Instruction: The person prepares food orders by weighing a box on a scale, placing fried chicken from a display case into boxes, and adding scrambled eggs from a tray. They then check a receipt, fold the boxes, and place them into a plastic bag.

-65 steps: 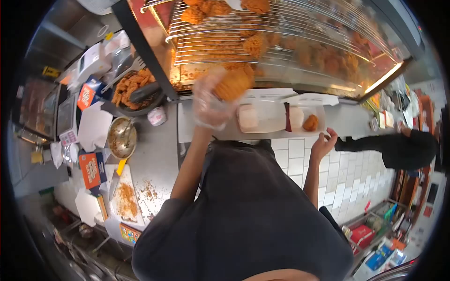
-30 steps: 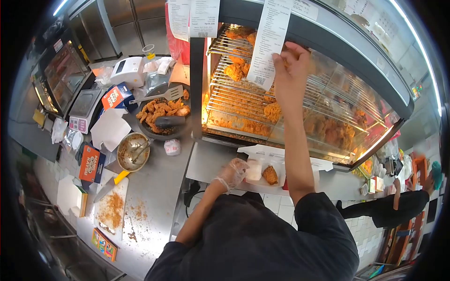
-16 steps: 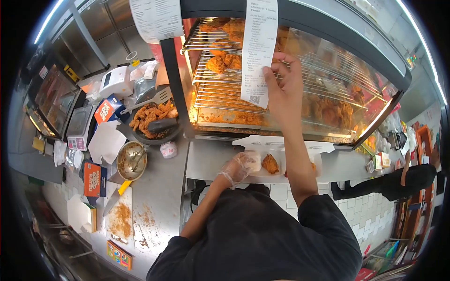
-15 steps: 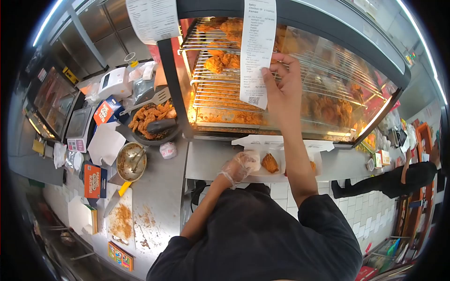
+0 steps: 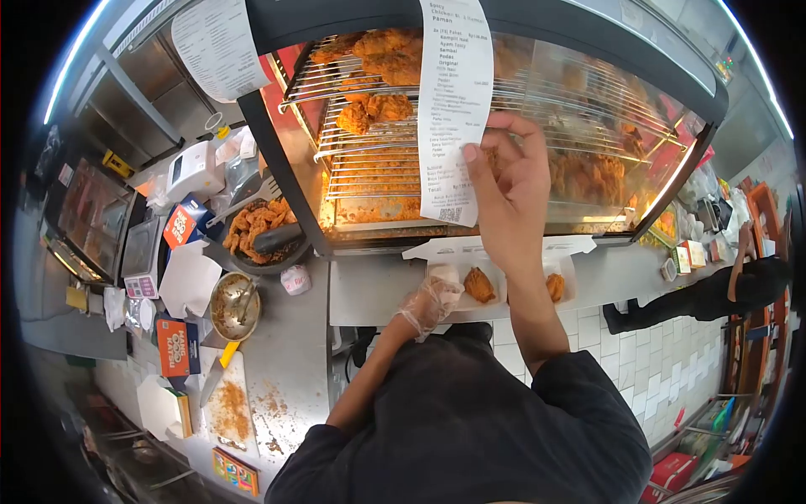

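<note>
A long printed receipt (image 5: 457, 101) hangs in front of the glass food warmer. My bare right hand (image 5: 508, 176) has its thumb and fingers closed on the receipt's right edge. Below, my left hand (image 5: 430, 302), in a clear plastic glove, is closed around a white paper-wrapped bundle (image 5: 447, 275) at an open white paper box (image 5: 457, 246). In the boxes on the counter lie a piece of fried chicken (image 5: 480, 286) and, right of my right forearm, another fried piece (image 5: 555, 287). The gloved fingers partly hide the bundle.
Fried chicken (image 5: 374, 113) sits on wire racks in the food warmer (image 5: 369, 239). Leftward are a black pan (image 5: 285, 265) of fried pieces, a metal bowl (image 5: 236, 307), a yellow-handled knife (image 5: 220, 370) and a wrapped packet (image 5: 295, 280). A person in black (image 5: 697, 294) stands at right.
My view has tilted and come closer to the warmer, so the receipt looks larger and lower. My right hand stays at the receipt's edge, and my left remains by the box with the bundle.
</note>
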Demonstrator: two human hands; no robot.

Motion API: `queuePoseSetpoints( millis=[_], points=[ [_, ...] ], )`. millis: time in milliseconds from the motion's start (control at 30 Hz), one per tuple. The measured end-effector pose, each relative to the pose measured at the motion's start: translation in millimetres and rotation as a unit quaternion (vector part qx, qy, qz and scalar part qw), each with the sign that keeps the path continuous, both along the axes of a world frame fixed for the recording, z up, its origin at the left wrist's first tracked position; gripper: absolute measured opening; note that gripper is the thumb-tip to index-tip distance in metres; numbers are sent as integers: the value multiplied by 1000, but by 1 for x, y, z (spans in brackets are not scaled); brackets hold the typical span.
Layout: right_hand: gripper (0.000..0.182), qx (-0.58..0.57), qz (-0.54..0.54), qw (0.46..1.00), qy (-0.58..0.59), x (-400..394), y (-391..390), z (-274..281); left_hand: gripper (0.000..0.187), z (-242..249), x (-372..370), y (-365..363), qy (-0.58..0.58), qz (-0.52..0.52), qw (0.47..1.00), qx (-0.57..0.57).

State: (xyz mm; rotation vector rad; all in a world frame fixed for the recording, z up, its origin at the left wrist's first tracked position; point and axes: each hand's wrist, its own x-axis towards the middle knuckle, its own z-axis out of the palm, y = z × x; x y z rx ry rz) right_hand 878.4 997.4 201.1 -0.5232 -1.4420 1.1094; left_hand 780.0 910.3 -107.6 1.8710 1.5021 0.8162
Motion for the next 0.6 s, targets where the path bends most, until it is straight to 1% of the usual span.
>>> queuePoseSetpoints(
  millis=[133, 200, 233, 300, 333, 400, 433, 467, 500, 533, 600],
  points=[
    [33, 11, -5, 1000, 6, 11, -6, 1, 27, -3, -1, 1, 15, -10, 999, 28],
    [33, 14, -3, 1000, 18, 14, -7, 1, 27, 0, -2, 1, 36, -39, 994, 96],
    [33, 17, -2, 999, 28, 16, -7, 1, 27, -1, -2, 1, 38, -39, 994, 94],
    [33, 14, 1, 999, 33, 23, -5, -1, 29, -3, 1, -1, -11, -1, 1000, 25],
    [33, 14, 4, 999, 36, 26, -4, -2, 29, -4, 2, -2, -8, -1, 1000, 22],
    [33, 9, 3, 999, 39, 34, -3, -4, 27, 12, 7, -5, -74, 41, 993, -87],
    [33, 7, 3, 999, 39, 38, -2, -5, 27, 18, 10, -5, -72, 41, 993, -90],
    [33, 4, 4, 999, 40, 43, -1, -6, 26, 24, 13, -5, -82, 67, 987, -124],
    [33, -7, 11, 999, 36, 48, 0, -7, 25, 37, 18, -6, -93, 93, 979, -158],
    [33, -16, 19, 999, 31, 53, 0, -7, 25, 52, 22, -8, -93, 95, 978, -159],
    [33, -23, 27, 999, 27, 64, 1, -9, 26, 99, 28, -9, -268, 75, 957, -82]
  ],
)
